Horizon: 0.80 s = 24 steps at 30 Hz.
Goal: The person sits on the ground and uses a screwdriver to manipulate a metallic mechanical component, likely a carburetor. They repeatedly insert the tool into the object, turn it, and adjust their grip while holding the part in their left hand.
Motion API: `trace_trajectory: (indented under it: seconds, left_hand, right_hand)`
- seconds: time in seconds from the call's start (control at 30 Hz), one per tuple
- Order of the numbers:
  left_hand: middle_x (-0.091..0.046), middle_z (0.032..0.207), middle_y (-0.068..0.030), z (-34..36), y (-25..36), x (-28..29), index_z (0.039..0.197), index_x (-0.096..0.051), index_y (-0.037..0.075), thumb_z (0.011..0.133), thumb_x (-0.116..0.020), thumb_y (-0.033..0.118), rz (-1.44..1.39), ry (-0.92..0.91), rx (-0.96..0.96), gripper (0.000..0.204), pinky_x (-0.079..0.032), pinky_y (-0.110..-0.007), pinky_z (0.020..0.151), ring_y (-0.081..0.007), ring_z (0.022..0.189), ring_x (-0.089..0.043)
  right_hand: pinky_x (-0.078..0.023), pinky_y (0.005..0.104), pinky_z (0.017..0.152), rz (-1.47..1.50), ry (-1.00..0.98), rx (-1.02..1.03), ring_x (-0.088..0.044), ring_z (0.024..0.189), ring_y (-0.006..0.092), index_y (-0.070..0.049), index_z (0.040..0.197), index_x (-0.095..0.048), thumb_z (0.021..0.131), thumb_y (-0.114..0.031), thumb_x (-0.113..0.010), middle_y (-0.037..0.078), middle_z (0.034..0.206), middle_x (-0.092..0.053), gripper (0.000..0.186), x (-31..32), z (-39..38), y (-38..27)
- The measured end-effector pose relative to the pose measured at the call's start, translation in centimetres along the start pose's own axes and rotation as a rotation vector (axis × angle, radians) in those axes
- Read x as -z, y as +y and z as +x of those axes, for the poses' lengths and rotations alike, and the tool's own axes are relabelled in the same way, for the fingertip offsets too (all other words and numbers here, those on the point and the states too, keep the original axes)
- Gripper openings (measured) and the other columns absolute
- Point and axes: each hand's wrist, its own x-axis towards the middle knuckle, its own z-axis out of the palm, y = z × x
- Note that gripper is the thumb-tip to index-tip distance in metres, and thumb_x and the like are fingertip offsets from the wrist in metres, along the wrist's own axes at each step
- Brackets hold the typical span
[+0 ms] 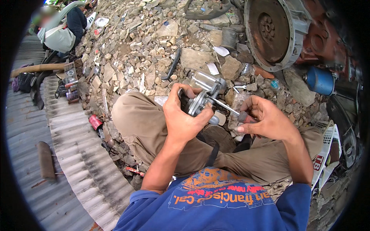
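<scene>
My left hand (182, 115) is closed around a grey metal mechanical part (198, 103) with a clear, bowl-like section on its far side; I cannot make out its exact kind. From the right, my right hand (266, 118) grips a screwdriver (228, 107) by its short red and dark handle, between thumb and fingers. Its shaft slants up and left to the metal part, where the tip meets or lies close to it; the exact contact is hidden. Both hands are above my folded legs in brown trousers (142, 119). Just beyond lies a small wrench (239, 87) on the stones.
Rubble (127, 50) covers the ground ahead, with a black curved hose piece (172, 64) on it. An engine with a large flywheel (266, 34) and blue cylinder (320, 81) stands right. Corrugated sheets (77, 142) lie left. Another person (61, 30) sits far left.
</scene>
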Motion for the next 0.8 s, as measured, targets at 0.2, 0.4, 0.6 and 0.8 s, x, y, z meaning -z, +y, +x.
trace_trajectory:
  seconds: [0.2,0.4,0.6,0.8]
  left_hand:
    - [-0.067,0.092,-0.0119,0.0,-0.3,0.1,0.090,-0.048,0.003,0.067,-0.076,0.005,0.063,-0.043,-0.003,0.036,-0.050,-0.027,0.074,-0.0114,0.080,-0.059]
    - [-0.066,0.096,-0.0126,0.7,-0.2,0.9,0.092,-0.049,0.004,0.071,-0.074,0.000,-0.271,0.000,0.168,0.033,-0.050,-0.029,0.077,-0.0130,0.085,-0.060]
    - [-0.062,0.091,-0.0112,1.3,-0.8,1.7,0.095,-0.048,0.006,0.076,-0.068,0.007,-0.671,0.037,0.318,0.028,-0.051,-0.029,0.072,-0.0159,0.078,-0.060]
    - [-0.062,0.088,-0.0092,1.4,-0.4,1.4,0.097,-0.050,0.006,0.078,-0.064,0.010,-0.740,0.033,0.429,0.024,-0.052,-0.030,0.070,-0.0168,0.076,-0.062]
  right_hand:
    - [-0.050,0.0275,0.063,-0.562,0.181,0.478,-0.062,0.073,0.0134,0.004,0.119,-0.062,0.087,-0.015,-0.077,0.007,0.083,-0.066,0.040,-0.2,0.2,-0.6]
    - [-0.052,0.0306,0.082,-0.336,0.278,0.229,-0.065,0.092,0.0151,0.002,0.130,-0.057,0.090,-0.008,-0.068,0.013,0.103,-0.068,0.043,-0.6,-0.7,-2.1]
    - [-0.049,0.0330,0.093,-0.398,0.353,0.487,-0.063,0.108,0.0204,0.002,0.128,-0.058,0.086,-0.005,-0.069,0.014,0.113,-0.065,0.043,-0.1,-2.1,-4.1]
    - [-0.050,0.0348,0.086,-0.458,0.278,0.483,-0.063,0.103,0.0231,0.003,0.120,-0.062,0.084,-0.006,-0.071,0.014,0.109,-0.064,0.039,-0.1,-2.1,-3.4]
